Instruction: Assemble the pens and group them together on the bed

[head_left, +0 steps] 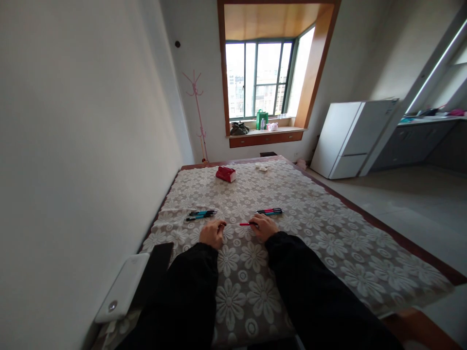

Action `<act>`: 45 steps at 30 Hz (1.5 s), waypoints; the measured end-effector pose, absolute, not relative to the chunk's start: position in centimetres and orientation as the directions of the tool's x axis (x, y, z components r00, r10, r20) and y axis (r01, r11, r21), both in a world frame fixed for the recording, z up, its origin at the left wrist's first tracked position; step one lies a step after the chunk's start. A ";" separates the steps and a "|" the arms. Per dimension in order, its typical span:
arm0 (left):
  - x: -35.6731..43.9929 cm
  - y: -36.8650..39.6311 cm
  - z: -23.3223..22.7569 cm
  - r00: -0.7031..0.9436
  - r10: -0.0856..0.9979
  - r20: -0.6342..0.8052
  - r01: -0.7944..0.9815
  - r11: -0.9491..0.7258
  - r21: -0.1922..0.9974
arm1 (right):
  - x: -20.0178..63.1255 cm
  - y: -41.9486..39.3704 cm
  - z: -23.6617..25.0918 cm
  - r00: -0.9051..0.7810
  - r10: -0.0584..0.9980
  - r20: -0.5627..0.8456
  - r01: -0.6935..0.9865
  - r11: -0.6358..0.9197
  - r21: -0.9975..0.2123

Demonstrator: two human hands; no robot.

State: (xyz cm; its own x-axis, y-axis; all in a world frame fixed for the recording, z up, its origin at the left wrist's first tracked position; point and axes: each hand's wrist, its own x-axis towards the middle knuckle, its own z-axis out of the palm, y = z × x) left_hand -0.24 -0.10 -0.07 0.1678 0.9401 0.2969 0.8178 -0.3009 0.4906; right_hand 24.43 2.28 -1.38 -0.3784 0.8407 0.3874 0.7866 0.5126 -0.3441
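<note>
Head view. A bed covered by a lace floral spread [314, 228] is seen from above, with both black-sleeved forearms extended over it. The right hand [263, 226] is curled, its fingers closed around one end of a red pen [245, 224], which is held low and level just above the cloth, its free end directed toward the left hand [212, 233]. The left hand is loosely curled with its fingertips close to the pen's tip; whether it grips anything cannot be told at this size, though a small dark piece appears at its fingers.

Two groups of pens are laid out beyond the hands: a cluster with teal barrels [201, 214] ahead of the left hand, and a cluster with pink and dark barrels [269, 211] just beyond the right hand. The separation suggests sorting into two lots, each kept within reach of one hand.

Farther up the spread lie a red packet [226, 173] and a small white object [261, 166], well apart from the pens. A white device [123, 288] rests at the bed's left edge.
</note>
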 end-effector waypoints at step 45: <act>0.6 -0.6 -0.1 0.309 0.921 0.236 0.677 -0.387 0.626 | 23.5 1.4 -0.4 -0.576 0.702 0.418 0.638 0.706 -0.307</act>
